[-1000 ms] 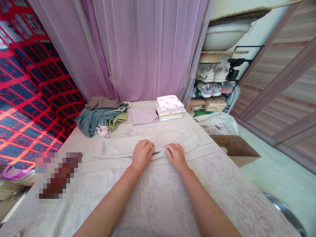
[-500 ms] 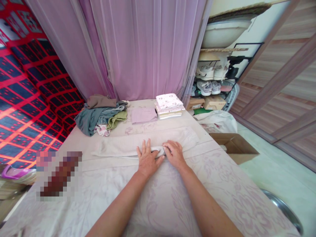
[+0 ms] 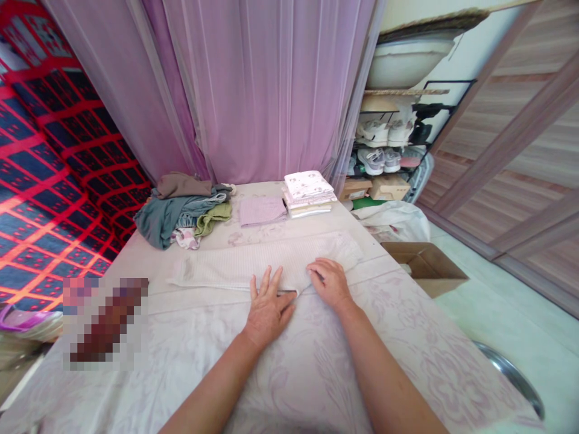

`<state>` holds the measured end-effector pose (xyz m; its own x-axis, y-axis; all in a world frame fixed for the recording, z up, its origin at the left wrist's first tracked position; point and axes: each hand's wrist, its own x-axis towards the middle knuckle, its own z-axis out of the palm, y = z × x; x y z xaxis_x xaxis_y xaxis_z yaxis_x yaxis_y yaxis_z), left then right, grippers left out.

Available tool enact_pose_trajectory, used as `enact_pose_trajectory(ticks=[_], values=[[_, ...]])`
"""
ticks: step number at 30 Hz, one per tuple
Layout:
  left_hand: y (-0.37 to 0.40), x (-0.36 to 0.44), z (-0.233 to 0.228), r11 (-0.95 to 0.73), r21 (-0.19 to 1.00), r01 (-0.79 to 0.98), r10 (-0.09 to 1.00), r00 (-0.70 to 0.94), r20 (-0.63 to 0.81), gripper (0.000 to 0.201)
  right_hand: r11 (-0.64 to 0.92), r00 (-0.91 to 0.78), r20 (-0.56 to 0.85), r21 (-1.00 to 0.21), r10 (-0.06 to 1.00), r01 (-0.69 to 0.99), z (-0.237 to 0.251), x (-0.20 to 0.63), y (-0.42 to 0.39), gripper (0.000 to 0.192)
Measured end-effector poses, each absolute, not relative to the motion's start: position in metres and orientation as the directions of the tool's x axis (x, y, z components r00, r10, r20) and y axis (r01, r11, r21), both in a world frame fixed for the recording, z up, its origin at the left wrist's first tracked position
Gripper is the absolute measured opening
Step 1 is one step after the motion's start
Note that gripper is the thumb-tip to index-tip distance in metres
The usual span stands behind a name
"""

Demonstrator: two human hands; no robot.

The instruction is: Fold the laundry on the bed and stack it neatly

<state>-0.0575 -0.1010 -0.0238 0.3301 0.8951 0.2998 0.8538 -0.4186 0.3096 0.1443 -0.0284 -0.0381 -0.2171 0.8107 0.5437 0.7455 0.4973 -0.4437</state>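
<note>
A white ribbed garment (image 3: 235, 259), laid out as a long flat strip, stretches across the bed (image 3: 190, 349) in front of me. My left hand (image 3: 269, 304) lies at its near edge with the fingers spread, the fingertips on the cloth and the thumb along the hem. To the right, my right hand (image 3: 330, 282) rests on the same garment. Its fingers are bent loosely, a gap shows between thumb and forefinger, and no cloth is visibly gripped.
Behind the garment are a heap of rumpled clothes (image 3: 176, 208), a folded lilac cloth (image 3: 262, 211) and a stack of folded printed cloths (image 3: 309, 191). Right of the bed stand an open cardboard box (image 3: 434, 265) and a shoe rack (image 3: 393, 144). A blurred-out patch (image 3: 108, 322) covers the left side.
My right hand has let go of the turned-up near edge and shifted right. The edge now lies flat. My left hand has moved slightly nearer to me, its fingers still spread.
</note>
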Motion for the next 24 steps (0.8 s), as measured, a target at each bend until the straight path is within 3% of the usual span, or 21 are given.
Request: enact_pose_trajectory(ticks=[4,8,12,15,19,22,24], values=[[-0.096,-0.054,-0.019,-0.385,0.347,0.855,0.913,0.297,0.281,0.021,0.416,-0.108,0.575,-0.437,0.811,0.798,-0.037,0.163,-0.026,0.022],[-0.086,-0.044,-0.013,-0.311,0.388,0.868,0.937,0.212,0.276,0.020,0.132,0.251,0.595,-0.524,0.764,0.841,-0.041,0.198,-0.017,0.033],[-0.081,-0.034,-0.015,-0.263,0.427,0.865,0.945,0.140,0.297,0.016,-0.197,0.517,0.372,-0.633,0.771,0.748,-0.042,0.227,-0.006,0.049],[-0.080,-0.033,-0.020,-0.273,0.441,0.855,0.937,0.133,0.322,0.016,-0.326,0.512,0.161,-0.604,0.844,0.727,-0.033,0.236,0.007,0.053],[-0.080,-0.036,-0.023,-0.287,0.442,0.850,0.930,0.137,0.341,0.014,-0.394,0.439,-0.016,-0.471,0.898,0.789,-0.014,0.241,0.028,0.053],[-0.082,-0.038,-0.023,-0.292,0.435,0.852,0.926,0.137,0.353,0.014,-0.382,0.391,-0.062,-0.401,0.918,0.833,-0.005,0.244,0.037,0.049],[-0.083,-0.038,-0.024,-0.305,0.428,0.850,0.924,0.155,0.350,0.015,-0.344,0.369,-0.024,-0.422,0.929,0.838,-0.004,0.246,0.039,0.043]])
